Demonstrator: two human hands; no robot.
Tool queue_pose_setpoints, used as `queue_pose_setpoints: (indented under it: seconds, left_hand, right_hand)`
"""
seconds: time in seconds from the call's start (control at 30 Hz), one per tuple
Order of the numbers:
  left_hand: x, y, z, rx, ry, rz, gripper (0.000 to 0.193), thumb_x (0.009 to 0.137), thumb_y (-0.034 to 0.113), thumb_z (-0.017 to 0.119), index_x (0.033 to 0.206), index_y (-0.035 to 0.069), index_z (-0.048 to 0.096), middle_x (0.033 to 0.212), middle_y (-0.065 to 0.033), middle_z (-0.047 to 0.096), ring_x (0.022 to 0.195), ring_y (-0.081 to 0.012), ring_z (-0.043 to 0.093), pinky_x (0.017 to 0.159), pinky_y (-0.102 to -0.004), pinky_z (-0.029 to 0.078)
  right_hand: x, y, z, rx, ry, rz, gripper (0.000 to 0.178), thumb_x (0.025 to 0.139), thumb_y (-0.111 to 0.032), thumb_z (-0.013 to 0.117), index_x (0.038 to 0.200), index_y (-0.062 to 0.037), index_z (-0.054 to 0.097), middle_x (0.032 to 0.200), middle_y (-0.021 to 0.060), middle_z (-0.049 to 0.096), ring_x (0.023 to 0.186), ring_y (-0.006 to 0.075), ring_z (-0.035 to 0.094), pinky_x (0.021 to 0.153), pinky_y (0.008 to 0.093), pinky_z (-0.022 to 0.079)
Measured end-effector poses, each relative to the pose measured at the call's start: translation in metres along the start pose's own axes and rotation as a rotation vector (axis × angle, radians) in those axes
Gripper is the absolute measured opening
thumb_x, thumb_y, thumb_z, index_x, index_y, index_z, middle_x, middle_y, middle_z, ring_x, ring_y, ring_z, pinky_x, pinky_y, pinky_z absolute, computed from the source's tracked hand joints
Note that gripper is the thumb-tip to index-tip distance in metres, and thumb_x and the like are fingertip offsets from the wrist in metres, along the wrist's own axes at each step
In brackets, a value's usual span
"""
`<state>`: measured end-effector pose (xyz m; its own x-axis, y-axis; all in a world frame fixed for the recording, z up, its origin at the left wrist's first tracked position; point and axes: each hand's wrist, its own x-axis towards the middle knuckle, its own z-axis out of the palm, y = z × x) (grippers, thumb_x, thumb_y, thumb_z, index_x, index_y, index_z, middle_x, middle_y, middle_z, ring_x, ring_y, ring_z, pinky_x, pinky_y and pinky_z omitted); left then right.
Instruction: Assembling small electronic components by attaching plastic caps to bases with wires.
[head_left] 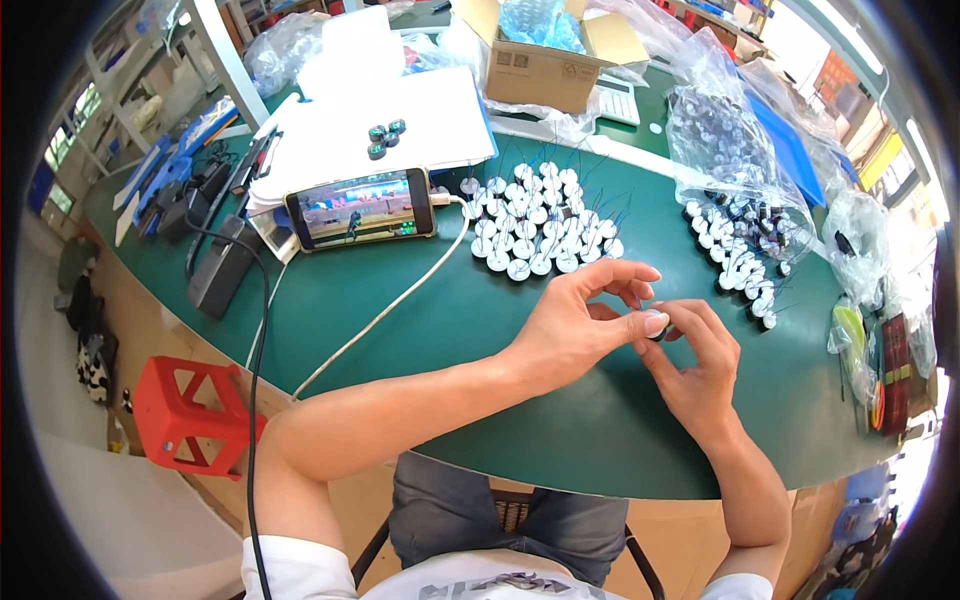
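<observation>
Over the green table [400, 345], both hands meet at a small round part [657, 334] with a pale top and dark side. My right hand [697, 368] pinches it between thumb and fingers. My left hand [575, 325] is bent in from the left, its thumb pressed on the part's top and its other fingers curled above. The fingers cover most of the part. Just beyond my left hand stands a cluster of similar white-topped round parts [540, 215] with thin wires sticking up. Right of my hands lies a second group of them [735, 262], with black sides showing.
A phone [362, 208] leans on white papers, its white cable [395, 305] crossing the table. Several small dark-green round pieces [378, 135] rest on the papers. A clear bag of parts [715, 130] and a cardboard box [540, 75] stand behind. A red stool [190, 415] is at left.
</observation>
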<state>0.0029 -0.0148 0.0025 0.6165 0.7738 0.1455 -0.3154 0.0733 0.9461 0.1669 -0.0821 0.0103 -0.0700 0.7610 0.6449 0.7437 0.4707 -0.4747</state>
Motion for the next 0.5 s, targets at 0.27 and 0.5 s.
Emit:
queue_pose_setpoints:
  seconds: [0.27, 0.5]
  left_hand:
    - [-0.0018, 0.0042, 0.002, 0.005, 0.024, -0.014, 0.039, 0.084, 0.009, 0.072, 0.119, 0.001, 0.058, 0.107, -0.0079, 0.064, 0.088, -0.0122, 0.065, 0.081, -0.0257, 0.053]
    - [-0.003, 0.0063, 0.0, 0.034, 0.032, 0.0, 0.044, 0.085, 0.009, 0.071, 0.125, 0.002, 0.055, 0.109, -0.0089, 0.066, 0.093, -0.0128, 0.065, 0.084, -0.0272, 0.052]
  right_hand:
    - [-0.0058, 0.0036, 0.0018, 0.197, 0.037, 0.143, 0.031, 0.074, -0.003, 0.077, 0.099, -0.003, 0.06, 0.088, 0.0063, 0.066, 0.073, 0.0157, 0.063, 0.056, 0.0268, 0.05]
    - [-0.003, 0.0011, 0.0015, 0.275, -0.001, 0.195, 0.032, 0.078, -0.005, 0.075, 0.106, -0.0007, 0.059, 0.092, 0.0086, 0.068, 0.075, 0.0152, 0.066, 0.059, 0.0261, 0.052]
